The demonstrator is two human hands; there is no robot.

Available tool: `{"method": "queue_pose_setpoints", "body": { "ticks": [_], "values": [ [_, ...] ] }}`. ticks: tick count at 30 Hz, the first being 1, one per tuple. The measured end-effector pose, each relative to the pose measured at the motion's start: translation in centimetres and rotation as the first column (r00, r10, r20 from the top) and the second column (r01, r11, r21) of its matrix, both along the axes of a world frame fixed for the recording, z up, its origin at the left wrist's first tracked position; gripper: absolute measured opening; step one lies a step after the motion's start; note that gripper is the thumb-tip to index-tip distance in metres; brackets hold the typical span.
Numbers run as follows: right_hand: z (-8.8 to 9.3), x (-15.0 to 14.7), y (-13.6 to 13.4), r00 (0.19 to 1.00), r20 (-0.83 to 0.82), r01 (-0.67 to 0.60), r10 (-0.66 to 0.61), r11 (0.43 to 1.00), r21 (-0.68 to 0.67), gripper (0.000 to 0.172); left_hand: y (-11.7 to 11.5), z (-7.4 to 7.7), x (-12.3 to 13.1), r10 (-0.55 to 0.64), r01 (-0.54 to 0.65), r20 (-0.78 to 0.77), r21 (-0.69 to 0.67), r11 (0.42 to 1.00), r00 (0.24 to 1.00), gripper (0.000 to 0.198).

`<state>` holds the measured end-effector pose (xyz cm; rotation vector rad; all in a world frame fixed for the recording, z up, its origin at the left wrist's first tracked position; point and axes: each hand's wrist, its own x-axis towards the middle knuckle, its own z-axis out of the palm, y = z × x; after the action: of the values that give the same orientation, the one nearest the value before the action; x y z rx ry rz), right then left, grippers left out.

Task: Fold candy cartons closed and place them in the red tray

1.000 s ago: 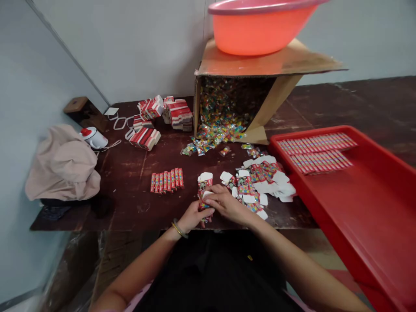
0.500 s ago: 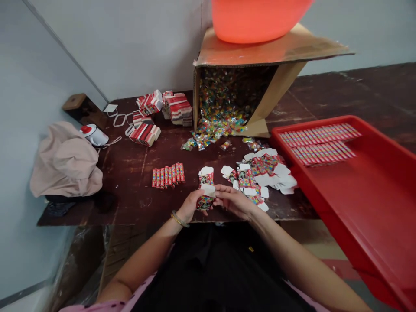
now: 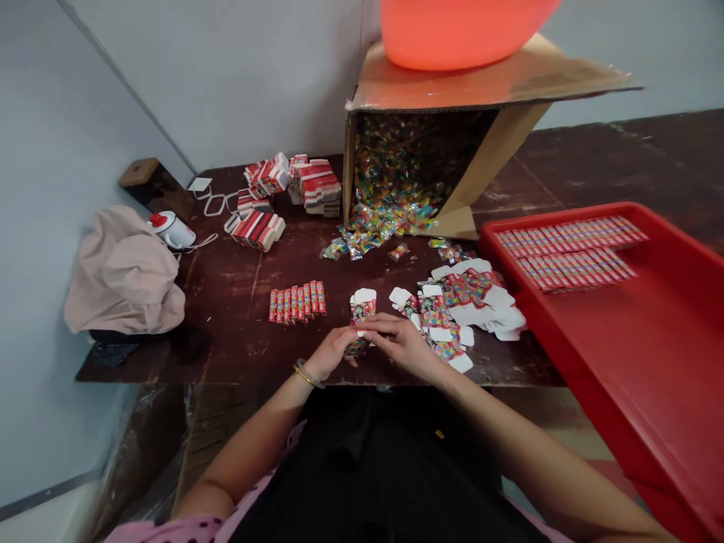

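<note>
My left hand [image 3: 331, 353] is closed around a small red printed candy box [image 3: 355, 349] near the table's front edge. From the other side, my right hand [image 3: 406, 345] grips the same box, with its fingers laid over the white top flap; they partly cover it. Just beyond my fingers lies another printed box [image 3: 363, 302] with a white flap. To the left stands a short row of filled-looking boxes [image 3: 297, 302], side by side. A loose pile of unfolded printed boxes [image 3: 467, 298] with white flaps lies to the right of my right hand.
A cardboard carton [image 3: 480, 162] on its side spills small wrapped candies [image 3: 385, 226]. An orange basin [image 3: 464, 34] sits on it. On the right, a red tray [image 3: 622, 354] holds two rows of boxes. Bundled cartons [image 3: 314, 187], a white cup [image 3: 175, 232] and beige cloth [image 3: 124, 271] are leftward.
My right hand has moved over the top of the held box, and the white flap that stood out is now mostly pressed down under my fingers. The view has shifted slightly.
</note>
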<state>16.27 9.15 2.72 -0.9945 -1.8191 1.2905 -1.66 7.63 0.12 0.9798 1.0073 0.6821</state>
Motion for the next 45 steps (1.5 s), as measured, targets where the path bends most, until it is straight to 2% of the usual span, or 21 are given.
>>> {"method": "queue_pose_setpoints", "body": {
  "ticks": [2, 4, 7, 9, 12, 14, 16, 20, 21, 23, 25, 26, 27, 29, 31, 33, 35, 38, 41, 43, 45],
  "values": [
    [-0.3, 0.1, 0.3, 1.0, 0.011, 0.012, -0.012, 1.0, -0.004, 0.026, -0.2, 0.3, -0.5, -0.033, 0.037, 0.115, -0.036, 0.999, 0.993, 0.043],
    [-0.8, 0.3, 0.1, 1.0, 0.031, -0.001, 0.0, 0.999, 0.037, 0.026, -0.6, 0.6, -0.9, -0.034, 0.047, 0.15, -0.083, 0.995, 0.988, 0.046],
    [-1.7, 0.2, -1.0, 0.999, 0.045, -0.023, 0.017, 0.99, 0.14, 0.031, -1.4, 0.8, -1.0, -0.036, 0.047, 0.085, -0.133, 0.99, 0.996, 0.046],
    [-2.3, -0.4, -1.7, 0.998, 0.05, 0.015, -0.023, 0.989, 0.145, 0.033, -1.8, 0.6, -0.6, -0.012, 0.011, -0.01, -0.095, 0.995, 1.0, 0.046],
    [-3.0, -2.1, -1.3, 0.991, 0.076, 0.102, -0.108, 0.991, 0.084, 0.036, -2.0, 0.2, 0.0, 0.145, -0.112, -0.194, 0.171, 0.979, 0.97, 0.047],
    [-3.6, -3.6, 0.5, 0.984, 0.103, 0.144, -0.146, 0.989, 0.031, 0.038, -1.7, 0.2, -0.4, 0.237, -0.119, -0.285, 0.376, 0.919, 0.929, 0.053],
    [-4.3, -5.3, 3.3, 0.968, 0.166, 0.191, -0.188, 0.982, -0.003, 0.038, -1.0, 0.6, -1.7, 0.326, -0.09, -0.392, 0.514, 0.853, 0.86, 0.053],
    [-5.8, -8.1, 9.2, 0.935, 0.283, 0.211, -0.215, 0.976, 0.044, 0.031, 0.4, 1.6, -5.8, 0.579, -0.09, -0.542, 0.678, 0.729, 0.61, 0.042],
    [-6.0, -8.3, 10.0, 0.935, 0.286, 0.201, -0.21, 0.978, 0.062, 0.029, 0.6, 1.8, -6.7, 0.615, -0.095, -0.545, 0.699, 0.708, 0.57, 0.04],
    [-6.3, -7.8, 10.1, 0.93, 0.29, 0.203, -0.227, 0.973, 0.108, 0.029, 0.4, 2.0, -7.9, 0.636, -0.106, -0.541, 0.71, 0.696, 0.55, 0.037],
    [-6.6, -5.9, 8.4, 0.925, 0.291, 0.207, -0.244, 0.966, 0.153, 0.031, -0.2, 1.8, -8.2, 0.603, -0.131, -0.532, 0.676, 0.725, 0.594, 0.035],
    [-6.9, -4.6, 7.0, 0.923, 0.301, 0.189, -0.239, 0.964, 0.185, 0.032, -0.7, 1.6, -8.1, 0.56, -0.147, -0.527, 0.631, 0.762, 0.639, 0.034],
    [-7.2, -3.0, 5.3, 0.924, 0.314, 0.156, -0.22, 0.964, 0.217, 0.033, -1.2, 1.3, -7.9, 0.494, -0.158, -0.519, 0.561, 0.812, 0.698, 0.033],
    [-8.1, -0.1, 1.7, 0.892, 0.422, -0.003, -0.162, 0.931, 0.365, 0.044, -2.0, 0.3, -7.0, 0.319, -0.138, -0.486, 0.372, 0.918, 0.814, 0.034],
    [-9.0, 2.0, -1.4, 0.847, 0.495, -0.059, -0.193, 0.892, 0.449, 0.043, -2.4, -0.9, -5.8, 0.163, -0.077, -0.445, 0.206, 0.976, 0.881, 0.035],
    [-9.4, 3.0, -3.4, 0.824, 0.516, -0.072, -0.235, 0.86, 0.506, 0.032, -2.2, -2.1, -4.4, 0.084, -0.035, -0.416, 0.125, 0.992, 0.905, 0.036],
    [-9.1, 3.2, -4.5, 0.832, 0.483, -0.051, -0.274, 0.829, 0.558, 0.025, -1.7, -2.8, -2.9, 0.06, -0.042, -0.351, 0.06, 0.997, 0.934, 0.037],
    [-7.4, 2.6, -5.3, 0.879, 0.368, 0.013, -0.302, 0.788, 0.615, 0.021, -0.8, -3.0, -0.5, 0.057, -0.064, -0.047, -0.151, 0.987, 0.997, 0.045],
    [-5.2, 2.1, -5.6, 0.938, 0.309, -0.061, -0.155, 0.805, 0.59, 0.021, -0.7, -2.6, 1.4, 0.153, -0.065, 0.233, -0.345, 0.936, 0.96, 0.048],
    [-4.3, 2.0, -4.9, 0.943, 0.297, -0.045, -0.15, 0.827, 0.561, 0.023, -1.0, -2.5, 2.2, 0.172, -0.067, 0.252, -0.378, 0.924, 0.952, 0.048],
    [-3.8, 2.1, -3.7, 0.931, 0.288, 0.038, -0.222, 0.846, 0.531, 0.025, -1.6, -2.4, 2.5, 0.097, -0.018, 0.215, -0.342, 0.939, 0.972, 0.047]
  ]
}}
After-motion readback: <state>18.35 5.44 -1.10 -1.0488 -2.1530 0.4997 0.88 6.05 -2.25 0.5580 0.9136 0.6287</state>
